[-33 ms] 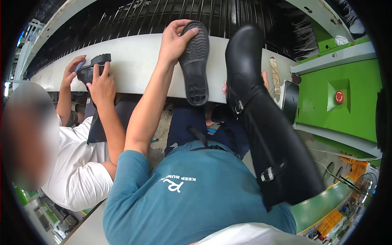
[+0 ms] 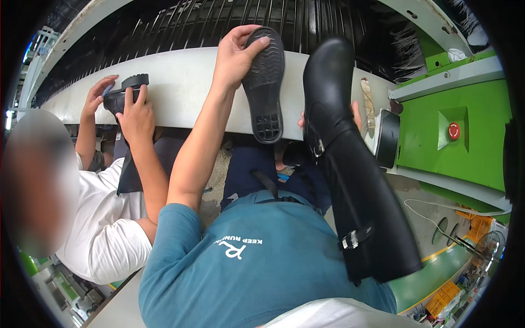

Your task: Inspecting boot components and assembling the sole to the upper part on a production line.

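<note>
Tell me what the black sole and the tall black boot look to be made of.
Black sole, held at its tip by the left hand: likely moulded rubber or a similar plastic, matte, with a ribbed and gridded tread pattern. Tall black boot: smooth leather or imitation leather, semi-gloss, with soft highlights along the toe and shaft; which of the two cannot be told. Its small buckles look like shiny metal.

Left hand (image 2: 235,57) grips a black sole (image 2: 264,85) over the white bench's (image 2: 180,87) near edge; right hand (image 2: 354,115), mostly hidden, supports a tall black boot (image 2: 350,164).
</note>
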